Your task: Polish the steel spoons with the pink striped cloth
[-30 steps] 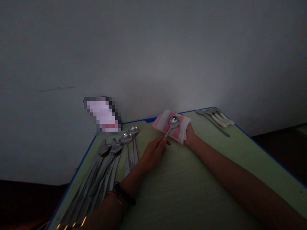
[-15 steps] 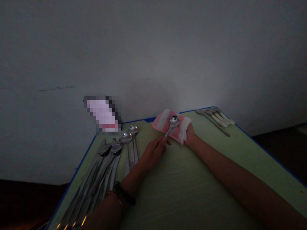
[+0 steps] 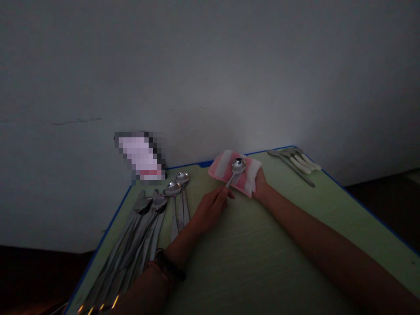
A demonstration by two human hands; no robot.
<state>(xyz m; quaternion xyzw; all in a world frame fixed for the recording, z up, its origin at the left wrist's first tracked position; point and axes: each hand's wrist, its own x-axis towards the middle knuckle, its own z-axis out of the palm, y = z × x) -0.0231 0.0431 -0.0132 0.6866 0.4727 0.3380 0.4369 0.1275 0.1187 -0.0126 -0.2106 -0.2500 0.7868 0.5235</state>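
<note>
My left hand (image 3: pixel 211 209) pinches the handle of a metal spoon (image 3: pixel 238 166), its bowl pointing away from me. The bowl lies over a pink and white striped cloth (image 3: pixel 218 167). Under and behind the right side of that cloth is my right hand (image 3: pixel 260 186), gripping it; most of its fingers are hidden by the fabric. Left of my left forearm, a few loose spoons (image 3: pixel 172 189) lie side by side on the green table (image 3: pixel 249 262), next to a larger pile of metal cutlery (image 3: pixel 131 245).
At the table's far right lie several white-handled utensils (image 3: pixel 300 164) and a metal knife (image 3: pixel 295 170). A blurred-out, phone-like device (image 3: pixel 141 155) leans at the far left corner. A grey wall (image 3: pixel 210 78) rises behind the blue-edged table.
</note>
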